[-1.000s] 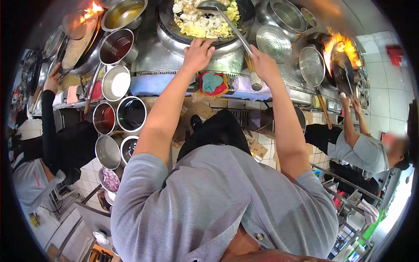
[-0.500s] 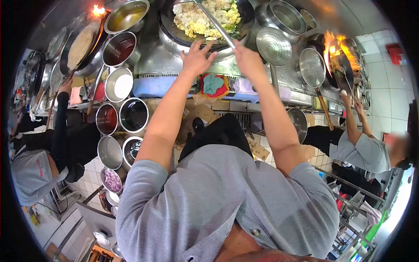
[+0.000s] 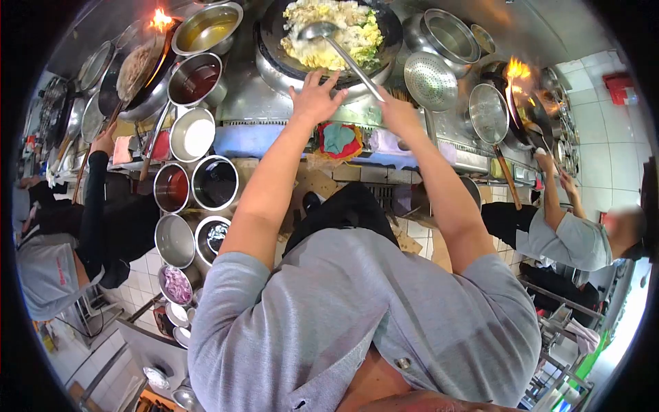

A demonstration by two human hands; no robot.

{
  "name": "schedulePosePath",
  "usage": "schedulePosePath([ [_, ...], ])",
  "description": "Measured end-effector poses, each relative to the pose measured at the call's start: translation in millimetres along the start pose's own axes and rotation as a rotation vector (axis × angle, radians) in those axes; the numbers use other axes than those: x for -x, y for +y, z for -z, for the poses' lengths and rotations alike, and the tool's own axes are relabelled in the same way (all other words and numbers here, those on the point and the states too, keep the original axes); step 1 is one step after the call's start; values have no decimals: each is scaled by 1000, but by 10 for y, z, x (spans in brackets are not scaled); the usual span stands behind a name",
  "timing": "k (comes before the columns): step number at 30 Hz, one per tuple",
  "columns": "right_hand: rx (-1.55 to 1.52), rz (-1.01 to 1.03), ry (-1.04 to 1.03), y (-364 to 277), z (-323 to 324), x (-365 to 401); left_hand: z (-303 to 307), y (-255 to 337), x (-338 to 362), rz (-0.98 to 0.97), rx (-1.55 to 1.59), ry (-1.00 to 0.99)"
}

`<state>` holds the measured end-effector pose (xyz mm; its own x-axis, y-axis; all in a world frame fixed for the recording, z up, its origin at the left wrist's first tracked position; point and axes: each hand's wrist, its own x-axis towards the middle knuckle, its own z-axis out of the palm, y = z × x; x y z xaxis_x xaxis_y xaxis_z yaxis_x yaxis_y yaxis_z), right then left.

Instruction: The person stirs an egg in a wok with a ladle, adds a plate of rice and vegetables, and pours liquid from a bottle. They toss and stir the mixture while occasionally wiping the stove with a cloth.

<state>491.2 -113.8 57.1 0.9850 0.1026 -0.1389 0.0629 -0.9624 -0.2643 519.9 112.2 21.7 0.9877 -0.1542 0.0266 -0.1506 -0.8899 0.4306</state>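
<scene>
A large dark wok (image 3: pixel 393 38) sits on the burner in front of me. Pale food mixed with yellow egg and bits of green (image 3: pixel 343 51) fills its middle. My right hand (image 3: pixel 399 113) is wrapped round the end of a long-handled metal ladle (image 3: pixel 353 66), whose round bowl rests over the food. My left hand (image 3: pixel 317 97) has its fingers spread, with the fingertips right at the wok's near rim. Just below it on the stove's front edge lie folded red and teal cloths (image 3: pixel 338 139).
On the left stand several metal pots, including one of yellow liquid (image 3: pixel 207 29) and one of dark red sauce (image 3: pixel 195 79). A perforated skimmer (image 3: pixel 430 81) lies to the right. Co-workers at both sides (image 3: pixel 51 271) (image 3: pixel 570 233) handle pans near open flames (image 3: pixel 518 70).
My right hand has drawn back towards me and slightly right, bringing the ladle's bowl down over the food. My left hand stays spread at the wok's rim.
</scene>
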Motion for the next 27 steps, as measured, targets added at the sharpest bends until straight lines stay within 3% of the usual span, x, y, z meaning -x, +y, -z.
schedulePosePath([
  [2, -40, 111, 77, 93, 440, 298, 58, 34, 0, 19, 18, -49],
  [5, 23, 32, -2, 5, 706, 791, 128, 54, 33, 34, 22, -57],
  [8, -41, 118, 6, 307, -16, 624, 116, 55, 11, 23, 3, -75],
  [10, -64, 60, 21, 158, 57, 300, 134, 63, -26, 10, -67, -109],
  [12, -469, -271, -211, -253, 658, 75, 110, 41, -49, 0, -88, -104],
  [13, -472, -273, -212, -208, 551, -46, 123, 38, -42, 0, -83, -110],
  [15, -200, 143, 320, -53, 209, -280, 163, 32, -65, -7, -78, -120],
  [18, -115, -26, 240, -213, -144, -395, 119, 27, 35, -27, -74, -93],
  [19, -46, -38, 86, -162, -185, -387, 133, 26, 3, -26, -59, -81],
  [23, -112, 157, 290, 36, 268, 62, 98, -10, -40, -33, -54, -36],
  [26, -205, 110, 254, -350, 424, -203, 93, 18, -7, -54, -84, -24],
  [27, -98, 61, 156, -425, 215, -524, 95, 10, -1, -66, -64, -2],
])
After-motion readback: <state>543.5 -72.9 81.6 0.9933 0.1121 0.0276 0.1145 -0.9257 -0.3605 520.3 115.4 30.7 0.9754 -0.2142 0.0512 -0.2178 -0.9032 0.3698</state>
